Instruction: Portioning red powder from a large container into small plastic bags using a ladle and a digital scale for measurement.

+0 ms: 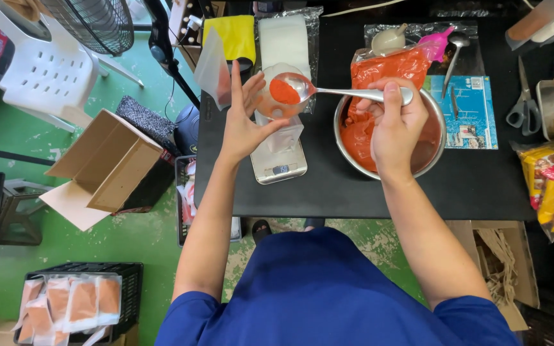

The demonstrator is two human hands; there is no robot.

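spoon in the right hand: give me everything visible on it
The spoon looks like polished metal, with a long straight handle and a round bowl. The right hand grips the handle's end, thumb on top, holding it roughly level above the black table. Its bowl carries a heap of orange-red powder and sits over the mouth of a clear plastic bag held open by the left hand, above a small scale.

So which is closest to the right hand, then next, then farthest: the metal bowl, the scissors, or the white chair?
From the right hand:
1. Metal bowl, directly under it.
2. Scissors, farther along the table's right side.
3. White chair, far away at upper left.
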